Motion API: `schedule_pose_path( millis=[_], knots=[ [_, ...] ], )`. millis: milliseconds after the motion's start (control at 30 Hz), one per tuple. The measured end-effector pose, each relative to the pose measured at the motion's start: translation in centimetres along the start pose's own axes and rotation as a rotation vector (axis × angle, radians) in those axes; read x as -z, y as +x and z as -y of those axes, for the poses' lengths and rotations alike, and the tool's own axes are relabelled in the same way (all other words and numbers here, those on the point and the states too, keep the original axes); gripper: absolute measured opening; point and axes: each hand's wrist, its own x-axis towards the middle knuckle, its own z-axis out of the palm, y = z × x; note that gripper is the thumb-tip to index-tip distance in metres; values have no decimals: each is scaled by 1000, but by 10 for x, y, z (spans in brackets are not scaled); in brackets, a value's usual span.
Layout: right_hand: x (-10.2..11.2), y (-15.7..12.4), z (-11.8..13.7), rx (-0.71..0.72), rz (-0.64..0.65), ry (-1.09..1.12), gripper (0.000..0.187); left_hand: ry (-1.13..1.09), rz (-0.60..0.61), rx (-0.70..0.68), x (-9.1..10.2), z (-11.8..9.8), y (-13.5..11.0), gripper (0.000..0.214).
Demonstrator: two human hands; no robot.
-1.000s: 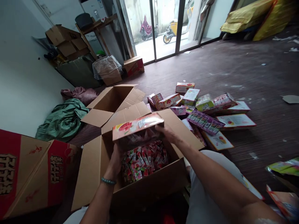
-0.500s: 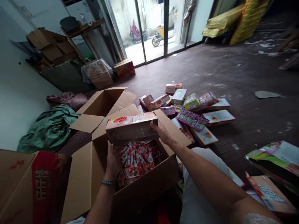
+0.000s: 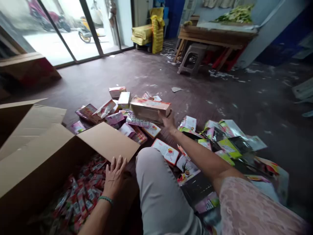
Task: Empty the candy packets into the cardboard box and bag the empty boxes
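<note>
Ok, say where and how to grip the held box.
The held box is probably best taken by its narrow right end, from the near right, as the right hand has it: that end lies nearest the arm, the long body extending left.

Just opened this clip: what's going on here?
Someone's right hand holds a long pinkish box by one end, out by a heap of boxes on the floor; whether it touches them isn't clear. The left hand is spread, with nothing in its grasp, at the edge of an open carton. Inside the carton lie many small, mostly red packets. More packaging is strewn to the right of the person's knee.
</note>
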Motion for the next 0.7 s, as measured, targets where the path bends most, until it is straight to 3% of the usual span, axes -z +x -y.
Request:
schedule_pose_path(
  millis=[67, 100, 167, 233, 300, 367, 400, 467, 567, 700],
  knots=[
    [62, 8, -33, 21, -248, -480, 92, 10, 30, -21, -9, 3, 10, 57],
    [88, 8, -49, 17, -285, -713, 85, 9, 36, -30, -13, 5, 12, 53],
    [125, 1, -82, -9, -210, -1112, 74, 2, 27, -40, -21, 8, 12, 52],
    [132, -12, -112, -33, -61, -1378, 76, -4, 0, -49, -28, 11, 10, 55],
    [110, -27, -141, 13, 136, -1497, 90, -1, -42, -66, -33, 13, 7, 58],
    [67, -43, -168, 93, 393, -1472, 107, 6, -82, -98, -37, 15, 5, 60],
    [42, -51, -182, 88, 517, -1424, 115, 9, -101, -112, -38, 16, 4, 62],
    [-3, -67, -208, -62, 677, -1327, 130, 8, -129, -134, -38, 15, 3, 63],
    [-41, -83, -241, -283, 733, -1304, 144, -2, -144, -124, -30, 11, 2, 60],
    [-34, -72, -260, -331, 572, -1244, 128, 1, -134, -105, -19, 5, 1, 59]
  ],
)
